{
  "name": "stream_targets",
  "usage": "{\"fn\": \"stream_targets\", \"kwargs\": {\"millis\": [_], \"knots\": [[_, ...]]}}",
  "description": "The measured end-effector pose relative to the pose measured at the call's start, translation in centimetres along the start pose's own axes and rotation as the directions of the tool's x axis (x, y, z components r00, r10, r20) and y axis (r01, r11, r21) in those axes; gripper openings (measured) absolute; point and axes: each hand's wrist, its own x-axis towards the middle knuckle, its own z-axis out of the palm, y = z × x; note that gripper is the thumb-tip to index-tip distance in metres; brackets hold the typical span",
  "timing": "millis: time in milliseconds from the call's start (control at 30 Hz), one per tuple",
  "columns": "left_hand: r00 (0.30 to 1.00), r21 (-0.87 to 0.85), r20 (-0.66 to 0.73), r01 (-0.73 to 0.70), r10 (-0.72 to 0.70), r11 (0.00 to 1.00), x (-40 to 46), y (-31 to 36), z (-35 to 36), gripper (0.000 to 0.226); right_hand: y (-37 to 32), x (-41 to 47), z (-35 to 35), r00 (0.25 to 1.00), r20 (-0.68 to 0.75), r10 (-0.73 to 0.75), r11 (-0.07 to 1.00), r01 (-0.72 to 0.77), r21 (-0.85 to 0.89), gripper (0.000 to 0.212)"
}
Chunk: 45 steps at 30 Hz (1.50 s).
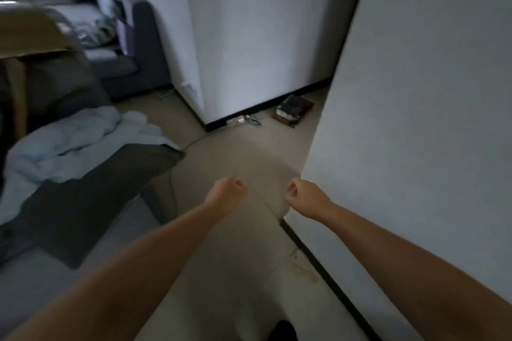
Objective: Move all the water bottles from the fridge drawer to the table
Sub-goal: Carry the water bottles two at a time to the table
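Right now I see no water bottles, no fridge drawer and no full table; the task's things lie outside this view, so I cannot tell where they stand. Both my bare hands hang out front over the pale tiled floor, the left hand and right hand each curled into a loose fist gripping nothing, near each other but apart. I judge full bottles will be fairly heavy, smooth and possibly wet from the cold, so I would wrap the body mid-height, not the cap. Around me: a white wall just beside my right forearm, a dark grey sofa, a light blue crumpled blanket on a dark cushion, a thin cable across the floor, and a dark box by the skirting; the cable could catch a foot
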Motion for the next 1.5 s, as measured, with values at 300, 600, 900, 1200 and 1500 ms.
{"fn": "stream_targets", "kwargs": {"millis": [300,600,900,1200,1500], "knots": [[0.804,-0.233,-0.416,0.357,-0.425,0.904,-8.4,-13.7,-10.9,0.019,-18.0,5.1,7.4,0.8,0.313,-0.512,0.825,0.56,-0.079,0.03],[0.358,-0.504,-0.575,0.553,-0.735,0.663,-23.5,-19.7,-9.9,0.023,-30.2,-0.4,17.0,0.331,0.625,-0.707,0.411,0.912,-0.018,0.027],[-0.087,-0.779,-0.48,0.499,-0.873,0.379,-43.4,-23.4,-4.8,0.019,-36.6,-19.1,27.7,-0.162,0.755,-0.636,0.004,0.977,0.213,0.028],[-0.352,-0.88,-0.396,0.409,-0.848,0.241,-62.9,-27.6,-2.8,0.022,-42.5,-40.3,35.6,-0.374,0.741,-0.557,-0.16,0.924,0.347,0.023],[-0.589,-0.965,-0.238,0.237,-0.772,0.117,-81.5,-27.6,1.4,0.023,-43.8,-61.6,40.5,-0.599,0.706,-0.378,-0.347,0.798,0.492,0.026]]}}
